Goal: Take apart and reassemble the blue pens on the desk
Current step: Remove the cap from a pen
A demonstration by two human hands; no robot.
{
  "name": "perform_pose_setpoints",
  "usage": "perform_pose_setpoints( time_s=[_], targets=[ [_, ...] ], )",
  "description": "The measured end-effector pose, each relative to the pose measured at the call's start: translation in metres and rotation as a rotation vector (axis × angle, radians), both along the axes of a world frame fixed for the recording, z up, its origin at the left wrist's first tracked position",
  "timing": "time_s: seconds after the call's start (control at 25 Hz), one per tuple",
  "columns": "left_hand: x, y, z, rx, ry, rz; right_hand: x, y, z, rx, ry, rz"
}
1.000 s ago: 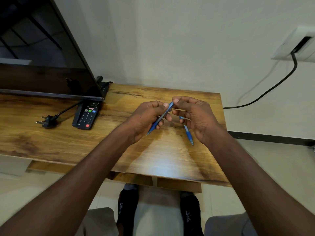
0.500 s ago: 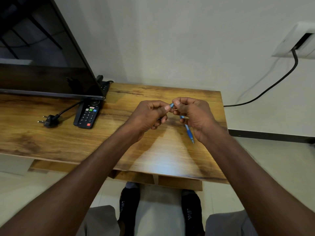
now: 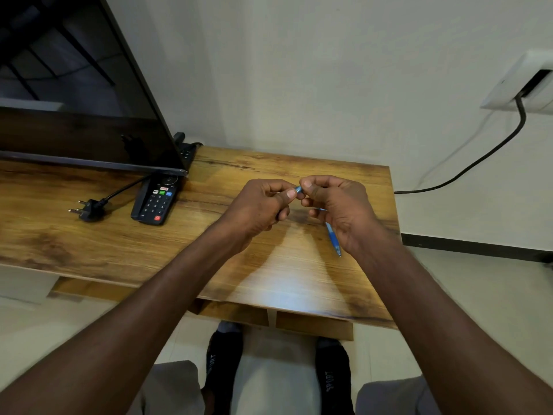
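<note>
My left hand (image 3: pixel 260 205) and my right hand (image 3: pixel 335 202) meet above the wooden desk (image 3: pixel 209 259), fingertips pinched together on one blue pen (image 3: pixel 298 189). Only a short blue end of that pen shows between the thumbs; the rest is hidden inside my left fist. A second blue pen (image 3: pixel 332 237) lies on the desk just below my right hand, tip pointing toward me, its far end covered by my fingers.
A black remote (image 3: pixel 155 202) lies left of my hands, by the corner of a dark screen (image 3: pixel 74 115). A loose black plug (image 3: pixel 89 209) with its cord rests further left. A black cable (image 3: pixel 478 163) runs from a wall socket at right. The desk's right edge is close to my right wrist.
The held pen, plainly visible a second ago sticking out below my left hand, is now almost fully enclosed in my left fist. Both hands have closed in together.
</note>
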State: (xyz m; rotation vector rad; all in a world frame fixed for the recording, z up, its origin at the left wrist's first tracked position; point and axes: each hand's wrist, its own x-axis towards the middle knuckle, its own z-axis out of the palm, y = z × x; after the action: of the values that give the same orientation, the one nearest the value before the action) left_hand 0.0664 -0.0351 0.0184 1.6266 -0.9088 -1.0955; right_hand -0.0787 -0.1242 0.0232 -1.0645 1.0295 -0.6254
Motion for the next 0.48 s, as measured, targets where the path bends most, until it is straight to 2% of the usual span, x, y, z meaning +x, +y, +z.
perform_pose_setpoints(
  time_s=[0.2,0.48],
  targets=[
    [-0.002,0.002,0.003,-0.001,0.034,-0.037,-0.004,-0.007,0.004,-0.016,-0.039,-0.041],
    [0.013,0.01,0.01,0.041,0.051,-0.036,-0.004,-0.006,0.0,0.116,-0.094,-0.014]
  ],
)
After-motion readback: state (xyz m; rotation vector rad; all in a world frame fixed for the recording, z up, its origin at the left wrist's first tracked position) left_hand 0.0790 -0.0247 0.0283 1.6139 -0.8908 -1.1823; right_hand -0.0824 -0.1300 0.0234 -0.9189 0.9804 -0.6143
